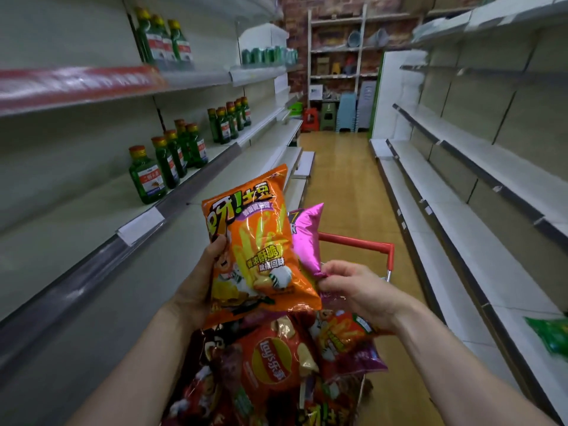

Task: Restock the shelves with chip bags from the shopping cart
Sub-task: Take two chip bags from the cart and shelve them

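**Q:** What borders the aisle?
**A:** At left, grey-edged shelves (76,216) carry green bottles (147,176) with orange caps, standing back from the lip. A blank price tag (141,226) juts from the rail. The wooden floor (344,186) runs open down the middle to stacked stools (347,112) at the far wall. At right stand white shelves (461,241), with one green packet (550,333) lying low near the edge.

**Q:** Any writing legible?
**A:** The orange bag (258,250) shows large Chinese characters and pictured fries. Below it, in the shopping cart (384,249), a red bag (273,361) bears the Lay's roundel, turned askew. The bottle labels are too blurred to read.

**Q:** And the hands?
**A:** The left hand (199,284) grips the orange bag by its left side, thumb curled over the front, holding it upright above the cart. The right hand (353,290) pinches the lower corner of a shiny pink bag (307,238), which stands just behind and right of the orange one. More chip bags fill the cart beneath both forearms.
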The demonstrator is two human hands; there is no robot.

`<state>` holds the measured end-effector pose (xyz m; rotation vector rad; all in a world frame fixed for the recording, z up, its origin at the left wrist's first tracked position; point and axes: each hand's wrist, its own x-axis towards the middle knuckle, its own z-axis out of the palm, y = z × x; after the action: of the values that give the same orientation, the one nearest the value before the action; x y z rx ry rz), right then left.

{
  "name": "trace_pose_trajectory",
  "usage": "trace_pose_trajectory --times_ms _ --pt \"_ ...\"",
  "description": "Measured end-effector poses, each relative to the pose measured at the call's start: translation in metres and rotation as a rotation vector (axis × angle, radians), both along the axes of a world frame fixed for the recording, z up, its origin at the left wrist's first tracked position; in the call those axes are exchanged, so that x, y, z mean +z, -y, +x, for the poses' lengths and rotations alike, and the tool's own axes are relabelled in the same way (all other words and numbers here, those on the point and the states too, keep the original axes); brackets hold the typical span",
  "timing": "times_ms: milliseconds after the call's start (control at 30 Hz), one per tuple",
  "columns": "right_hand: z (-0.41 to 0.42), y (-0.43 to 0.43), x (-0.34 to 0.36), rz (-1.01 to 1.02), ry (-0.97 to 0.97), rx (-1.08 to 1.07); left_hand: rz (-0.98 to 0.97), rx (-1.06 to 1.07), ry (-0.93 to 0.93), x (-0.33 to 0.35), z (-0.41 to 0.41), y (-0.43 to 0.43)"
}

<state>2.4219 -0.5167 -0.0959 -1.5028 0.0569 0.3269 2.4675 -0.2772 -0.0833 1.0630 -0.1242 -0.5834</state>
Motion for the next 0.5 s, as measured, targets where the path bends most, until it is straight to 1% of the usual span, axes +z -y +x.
trace_pose_trajectory --times_ms 67,167,233,267,300,367,433,500 --pt "-0.007 0.002 0.016 -0.081 -0.009 0.011 0.012 -0.034 0.026 0.009 -0.014 0.003" --pt "-0.014 0.003 0.039 -0.330 -0.044 0.024 0.086 -0.040 0.088 0.022 -0.034 0.009" --pt "-0.021 0.000 0.051 -0.486 -0.022 -0.039 0.101 -0.052 0.106 0.029 -0.047 0.013" --pt "-0.024 0.000 0.054 -0.510 -0.026 -0.091 0.102 -0.074 0.120 0.033 -0.054 0.015" --pt "-0.028 -0.002 0.056 -0.501 -0.033 -0.138 0.103 -0.109 0.135 0.038 -0.062 0.019" --pt "-0.036 -0.004 0.057 -0.390 -0.030 -0.210 0.111 -0.157 0.156 0.047 -0.074 0.027" --pt "-0.049 -0.004 0.060 -0.266 -0.007 -0.291 0.162 -0.162 0.191 0.056 -0.081 0.036" --pt "-0.061 0.001 0.064 -0.203 0.024 -0.370 0.198 -0.177 0.245 0.063 -0.084 0.045"
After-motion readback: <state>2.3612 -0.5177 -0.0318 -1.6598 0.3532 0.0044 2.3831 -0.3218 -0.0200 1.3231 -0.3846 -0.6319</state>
